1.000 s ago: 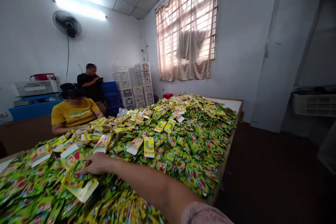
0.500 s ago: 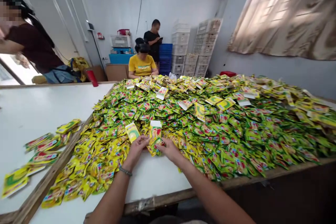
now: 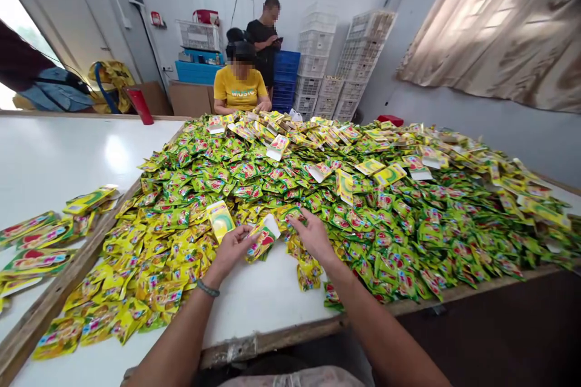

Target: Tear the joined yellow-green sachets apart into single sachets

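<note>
My left hand (image 3: 232, 249) is closed around a small paper pouch (image 3: 263, 237) with green and yellow sachets poking into it, held just above the white table (image 3: 263, 302). My right hand (image 3: 312, 234) reaches into the near edge of a huge heap of green and yellow sachets (image 3: 345, 193), its fingers pinching one sachet (image 3: 290, 214). A yellow printed pouch (image 3: 220, 219) lies on the heap just left of my left hand. A few loose sachets (image 3: 308, 272) lie under my right wrist.
A person in a yellow shirt (image 3: 239, 89) sits at the far end, another in black (image 3: 264, 30) stands behind. White and blue crates (image 3: 318, 66) are stacked by the wall. A second white table (image 3: 49, 157) at left carries a few sachets (image 3: 36, 236).
The camera swung left from the right side of the heap to the near edge. My hands separated: the left tilted the pouch, the right moved forward to the pile.
</note>
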Tool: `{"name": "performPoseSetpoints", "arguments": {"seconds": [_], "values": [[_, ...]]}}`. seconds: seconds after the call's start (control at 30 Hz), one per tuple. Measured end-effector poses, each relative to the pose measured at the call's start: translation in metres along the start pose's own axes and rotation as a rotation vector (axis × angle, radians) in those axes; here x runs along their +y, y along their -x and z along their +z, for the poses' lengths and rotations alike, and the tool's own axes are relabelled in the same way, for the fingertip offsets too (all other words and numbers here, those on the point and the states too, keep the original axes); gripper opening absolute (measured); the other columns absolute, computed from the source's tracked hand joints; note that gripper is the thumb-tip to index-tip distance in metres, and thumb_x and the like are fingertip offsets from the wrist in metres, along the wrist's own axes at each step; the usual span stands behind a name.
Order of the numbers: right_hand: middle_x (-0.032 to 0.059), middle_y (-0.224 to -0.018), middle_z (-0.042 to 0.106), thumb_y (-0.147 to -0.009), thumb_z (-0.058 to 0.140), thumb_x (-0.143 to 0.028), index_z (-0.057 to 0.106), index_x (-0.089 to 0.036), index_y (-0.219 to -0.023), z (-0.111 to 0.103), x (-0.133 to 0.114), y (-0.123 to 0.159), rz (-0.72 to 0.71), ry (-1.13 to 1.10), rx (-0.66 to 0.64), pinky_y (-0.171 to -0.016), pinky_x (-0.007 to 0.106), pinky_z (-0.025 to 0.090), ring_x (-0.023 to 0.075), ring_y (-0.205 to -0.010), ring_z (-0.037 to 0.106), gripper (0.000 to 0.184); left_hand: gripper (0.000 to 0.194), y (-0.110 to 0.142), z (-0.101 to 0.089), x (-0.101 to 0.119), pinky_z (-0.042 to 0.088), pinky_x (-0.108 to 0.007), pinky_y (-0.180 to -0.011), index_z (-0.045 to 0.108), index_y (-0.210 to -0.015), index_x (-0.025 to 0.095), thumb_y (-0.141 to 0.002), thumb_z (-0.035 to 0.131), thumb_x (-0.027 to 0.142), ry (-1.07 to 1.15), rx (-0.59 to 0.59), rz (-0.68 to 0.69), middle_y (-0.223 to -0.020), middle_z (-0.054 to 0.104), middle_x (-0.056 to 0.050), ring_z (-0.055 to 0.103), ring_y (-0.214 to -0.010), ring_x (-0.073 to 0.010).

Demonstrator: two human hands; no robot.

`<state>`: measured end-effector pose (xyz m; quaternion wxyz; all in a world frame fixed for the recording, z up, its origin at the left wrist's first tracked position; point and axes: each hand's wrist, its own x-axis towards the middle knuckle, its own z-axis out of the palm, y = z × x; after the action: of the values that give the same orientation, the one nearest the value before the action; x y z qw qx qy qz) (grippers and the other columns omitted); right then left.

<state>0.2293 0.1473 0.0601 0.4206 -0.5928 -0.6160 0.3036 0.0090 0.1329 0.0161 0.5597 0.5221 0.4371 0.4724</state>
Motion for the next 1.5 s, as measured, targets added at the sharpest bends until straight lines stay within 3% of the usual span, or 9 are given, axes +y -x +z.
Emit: {"name": "performPoseSetpoints", "arguments": {"seconds": [0.1, 0.3, 0.43, 0.6, 0.73, 0.83, 1.03, 1.27, 1.5], "values": [[0.0054, -0.09, 0.069, -0.078, 0.058, -0.044, 0.067, -0.019, -0.092, 0.0, 0.001, -0.007, -0.045, 0.056, -0.111, -0.08, 0.033, 0.047, 0.0234, -0.087, 0.061, 0.03, 0.035, 0.0, 0.001, 0.0, 0.044, -0.022, -0.06, 0.06, -0.086, 0.014, -0.074, 0.065, 0.047, -0.006, 0.012, -0.001, -0.077, 0.064, -0.002, 0.057, -0.066, -0.0136], [0.0053, -0.103, 0.069, -0.079, 0.058, -0.045, 0.064, -0.019, -0.108, 0.003, 0.006, -0.008, -0.026, -0.139, -0.212, -0.088, 0.038, 0.046, 0.0252, -0.097, 0.061, 0.04, 0.036, 0.001, 0.0, -0.003, 0.045, -0.024, -0.062, 0.06, -0.086, 0.015, -0.074, 0.064, 0.049, -0.04, 0.039, 0.006, -0.079, 0.065, -0.003, 0.058, -0.067, -0.0151], [0.0055, -0.104, 0.069, -0.074, 0.064, -0.042, 0.068, -0.019, -0.101, -0.001, 0.005, -0.013, -0.036, -0.012, -0.284, -0.092, 0.04, 0.043, 0.0285, -0.099, 0.06, 0.035, 0.035, 0.001, -0.003, -0.004, 0.042, -0.021, -0.057, 0.059, -0.086, 0.015, -0.074, 0.064, 0.049, 0.002, 0.007, -0.03, -0.073, 0.063, 0.0, 0.054, -0.06, -0.0117], [0.003, -0.095, 0.07, -0.079, 0.057, -0.04, 0.068, -0.02, -0.101, -0.001, 0.0, -0.016, -0.107, -0.059, -0.344, -0.084, 0.035, 0.046, 0.0251, -0.092, 0.061, 0.031, 0.036, 0.001, -0.005, -0.004, 0.043, -0.022, -0.059, 0.058, -0.087, 0.015, -0.074, 0.065, 0.048, 0.057, -0.066, -0.075, -0.075, 0.063, 0.0, 0.054, -0.062, -0.0118], [0.0004, -0.079, 0.069, -0.074, 0.062, -0.04, 0.07, -0.02, -0.08, 0.005, -0.003, -0.016, -0.117, 0.055, -0.313, -0.075, 0.029, 0.046, 0.0223, -0.08, 0.06, 0.022, 0.036, 0.002, -0.001, 0.001, 0.042, -0.021, -0.058, 0.06, -0.085, 0.014, -0.073, 0.067, 0.047, 0.019, -0.065, -0.048, -0.073, 0.062, 0.0, 0.054, -0.063, -0.0119], [-0.0007, -0.073, 0.067, -0.072, 0.063, -0.042, 0.07, -0.018, -0.076, 0.009, -0.004, -0.017, -0.099, 0.037, -0.323, -0.069, 0.027, 0.045, 0.0208, -0.075, 0.059, 0.025, 0.036, 0.002, 0.004, 0.005, 0.044, -0.023, -0.061, 0.063, -0.087, 0.014, -0.07, 0.069, 0.046, 0.016, -0.081, -0.056, -0.077, 0.066, -0.002, 0.058, -0.067, -0.0143], [-0.0006, -0.068, 0.065, -0.076, 0.058, -0.048, 0.068, -0.017, -0.074, 0.024, -0.009, -0.013, -0.043, -0.027, -0.201, -0.06, 0.025, 0.043, 0.0176, -0.066, 0.057, 0.032, 0.038, 0.001, 0.005, 0.005, 0.048, -0.027, -0.07, 0.068, -0.096, 0.016, -0.069, 0.071, 0.041, -0.015, -0.075, -0.009, -0.094, 0.07, -0.006, 0.063, -0.08, -0.0201], [0.0012, -0.073, 0.066, -0.072, 0.063, -0.052, 0.066, -0.018, -0.085, 0.048, 0.0, -0.002, 0.042, -0.257, -0.085, -0.06, 0.026, 0.046, 0.0173, -0.067, 0.058, 0.037, 0.048, 0.001, -0.001, 0.008, 0.05, -0.03, -0.075, 0.065, -0.1, 0.014, -0.063, 0.077, 0.041, 0.29, -0.081, -0.166, -0.087, 0.072, -0.005, 0.065, -0.076, -0.0194], [0.001, -0.07, 0.058, -0.077, 0.062, -0.051, 0.062, -0.019, -0.068, 0.061, 0.002, 0.003, -0.222, 0.168, 0.148, -0.064, 0.026, 0.039, 0.0156, -0.068, 0.049, 0.033, 0.05, 0.003, -0.01, 0.007, 0.05, -0.029, -0.069, 0.063, -0.102, 0.011, -0.061, 0.079, 0.037, 0.228, -0.069, -0.173, -0.084, 0.072, -0.007, 0.065, -0.072, -0.0188]]}}
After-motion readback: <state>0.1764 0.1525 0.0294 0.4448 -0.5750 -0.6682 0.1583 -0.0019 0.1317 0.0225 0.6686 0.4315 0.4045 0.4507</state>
